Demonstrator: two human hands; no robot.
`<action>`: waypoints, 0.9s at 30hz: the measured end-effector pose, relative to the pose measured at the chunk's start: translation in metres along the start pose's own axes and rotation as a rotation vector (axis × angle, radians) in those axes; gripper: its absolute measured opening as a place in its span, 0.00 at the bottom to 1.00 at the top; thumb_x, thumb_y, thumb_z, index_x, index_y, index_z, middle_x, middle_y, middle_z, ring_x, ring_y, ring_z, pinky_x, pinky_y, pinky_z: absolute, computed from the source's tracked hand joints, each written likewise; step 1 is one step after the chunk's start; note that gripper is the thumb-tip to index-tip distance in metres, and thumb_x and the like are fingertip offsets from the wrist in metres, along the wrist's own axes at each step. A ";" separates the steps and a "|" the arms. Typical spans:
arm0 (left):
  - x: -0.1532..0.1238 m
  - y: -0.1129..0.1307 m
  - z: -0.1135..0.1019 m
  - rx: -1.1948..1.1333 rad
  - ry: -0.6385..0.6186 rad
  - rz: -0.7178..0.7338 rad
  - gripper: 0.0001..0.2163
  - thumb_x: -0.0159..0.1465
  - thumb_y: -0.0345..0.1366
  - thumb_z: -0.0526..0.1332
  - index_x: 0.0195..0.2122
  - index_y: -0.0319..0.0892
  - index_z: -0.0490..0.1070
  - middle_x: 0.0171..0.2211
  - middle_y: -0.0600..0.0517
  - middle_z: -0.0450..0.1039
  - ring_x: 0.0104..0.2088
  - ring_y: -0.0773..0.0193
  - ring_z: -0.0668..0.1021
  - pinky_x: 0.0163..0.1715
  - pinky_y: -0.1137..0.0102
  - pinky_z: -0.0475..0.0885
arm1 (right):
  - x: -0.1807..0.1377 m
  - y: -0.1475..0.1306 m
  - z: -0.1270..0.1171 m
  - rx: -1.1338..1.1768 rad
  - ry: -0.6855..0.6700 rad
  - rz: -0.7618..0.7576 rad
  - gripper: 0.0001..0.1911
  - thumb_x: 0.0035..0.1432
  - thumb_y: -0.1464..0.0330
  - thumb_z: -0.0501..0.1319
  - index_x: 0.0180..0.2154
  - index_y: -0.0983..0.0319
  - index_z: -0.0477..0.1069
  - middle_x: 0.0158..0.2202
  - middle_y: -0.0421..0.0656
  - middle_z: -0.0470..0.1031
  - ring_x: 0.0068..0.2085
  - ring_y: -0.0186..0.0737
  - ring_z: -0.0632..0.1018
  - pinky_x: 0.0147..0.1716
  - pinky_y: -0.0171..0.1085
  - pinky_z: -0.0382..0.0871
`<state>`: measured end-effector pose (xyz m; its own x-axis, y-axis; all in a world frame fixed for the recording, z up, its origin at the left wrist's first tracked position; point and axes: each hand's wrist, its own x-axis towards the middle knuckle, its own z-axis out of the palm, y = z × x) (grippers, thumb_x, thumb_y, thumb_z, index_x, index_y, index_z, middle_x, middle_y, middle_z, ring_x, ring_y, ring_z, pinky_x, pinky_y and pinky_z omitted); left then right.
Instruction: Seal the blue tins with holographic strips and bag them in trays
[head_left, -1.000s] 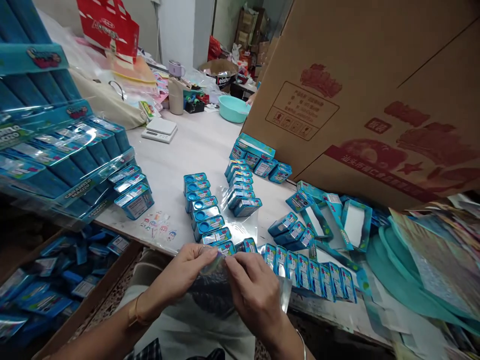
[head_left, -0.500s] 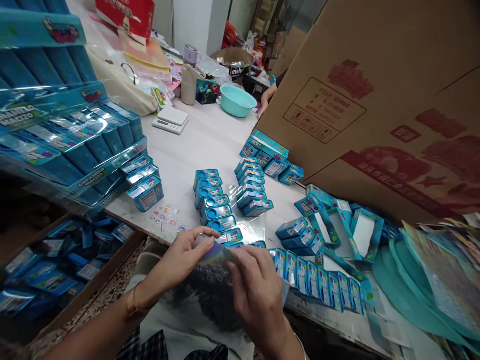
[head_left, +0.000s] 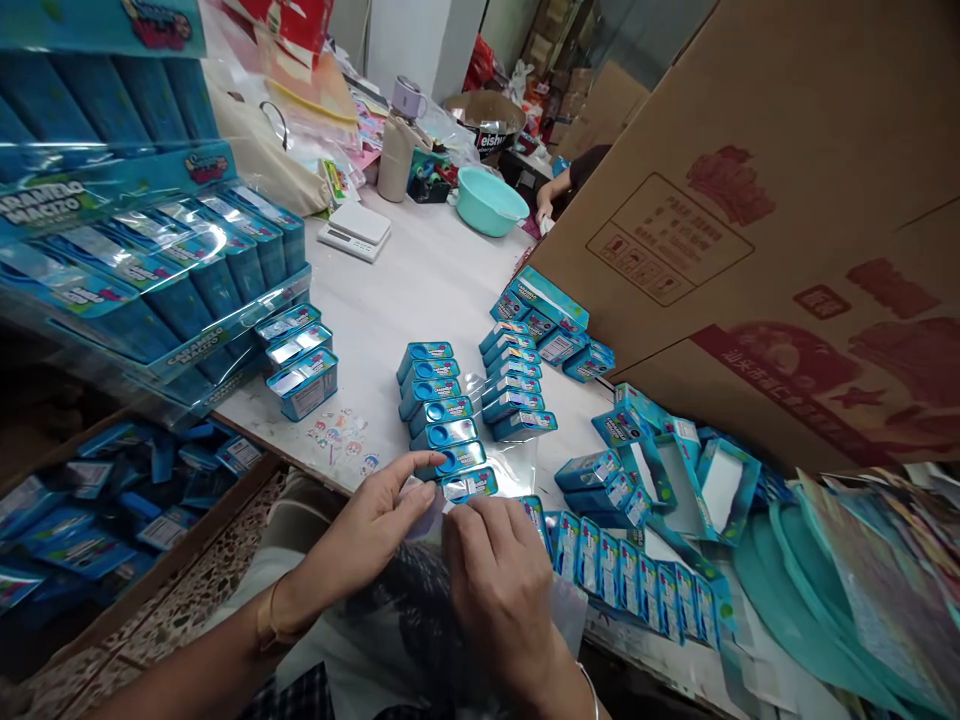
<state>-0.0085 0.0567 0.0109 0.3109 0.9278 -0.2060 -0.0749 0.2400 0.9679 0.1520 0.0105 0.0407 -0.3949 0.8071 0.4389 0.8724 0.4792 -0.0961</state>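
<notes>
Two hands: the left hand (head_left: 375, 530) and right hand (head_left: 499, 590) meet over the person's lap, at the near edge of the white table (head_left: 420, 290).
Left grip: thumb and forefinger pressed together on the top edge of a clear plastic bag (head_left: 426, 512); a thin bracelet (head_left: 266, 620) sits on the wrist.
Right grip: fingers curled down and closed on the same edge, just beside the left fingertips; the palm hides most of the bag.
Bag position: between both hands, hanging below the table edge; its lower corner shows right of the right hand.
Nearest boxes: a column of small blue candy boxes (head_left: 442, 410) runs away from the hands, and its closest box almost touches the fingertips.
Second column: more of these boxes (head_left: 517, 390) lie just to its right.
Edge row: blue boxes standing on end (head_left: 637, 575) line the table edge to the right.
Open trays: empty blue windowed cartons (head_left: 697, 480) lie beyond that row.
Left side: film-wrapped display packs (head_left: 150, 270) are stacked up, with a crate of loose blue boxes (head_left: 112, 490) below.
Far table: digital scale (head_left: 354, 230) and teal basin (head_left: 489, 200).
Right side: a large cardboard carton (head_left: 750, 200) leans over the table.
Other person: a hand (head_left: 546, 205) shows beside the basin.
</notes>
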 end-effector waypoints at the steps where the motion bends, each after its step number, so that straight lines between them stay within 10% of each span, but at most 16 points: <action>1: 0.001 -0.001 -0.002 -0.013 -0.002 -0.001 0.21 0.67 0.44 0.59 0.60 0.44 0.68 0.32 0.54 0.76 0.33 0.63 0.76 0.33 0.73 0.69 | 0.000 -0.004 -0.003 0.024 0.004 0.014 0.08 0.65 0.77 0.54 0.35 0.61 0.69 0.31 0.45 0.72 0.33 0.43 0.69 0.32 0.41 0.62; 9: 0.002 -0.035 -0.038 0.094 -0.030 0.045 0.15 0.66 0.47 0.60 0.41 0.41 0.79 0.38 0.48 0.79 0.40 0.57 0.77 0.40 0.69 0.71 | 0.020 -0.006 -0.029 0.837 -0.105 0.528 0.10 0.67 0.68 0.56 0.31 0.60 0.66 0.29 0.39 0.68 0.30 0.34 0.69 0.29 0.33 0.62; 18: 0.000 -0.040 -0.043 -0.138 -0.321 0.076 0.51 0.47 0.77 0.52 0.57 0.36 0.69 0.25 0.51 0.75 0.24 0.61 0.72 0.25 0.71 0.65 | 0.042 0.021 0.015 1.215 -0.231 0.885 0.14 0.63 0.58 0.62 0.31 0.61 0.69 0.27 0.36 0.64 0.28 0.31 0.65 0.27 0.29 0.62; 27: 0.020 -0.036 -0.025 -0.048 -0.039 -0.142 0.24 0.66 0.57 0.54 0.29 0.40 0.72 0.13 0.57 0.65 0.16 0.70 0.63 0.20 0.75 0.56 | 0.047 0.036 0.023 1.061 -0.231 0.915 0.14 0.62 0.57 0.62 0.31 0.61 0.69 0.27 0.37 0.67 0.29 0.33 0.68 0.27 0.32 0.65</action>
<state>-0.0234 0.0739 -0.0312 0.3580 0.8719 -0.3342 -0.0723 0.3827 0.9210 0.1578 0.0739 0.0376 0.0550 0.9565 -0.2865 0.2557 -0.2909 -0.9220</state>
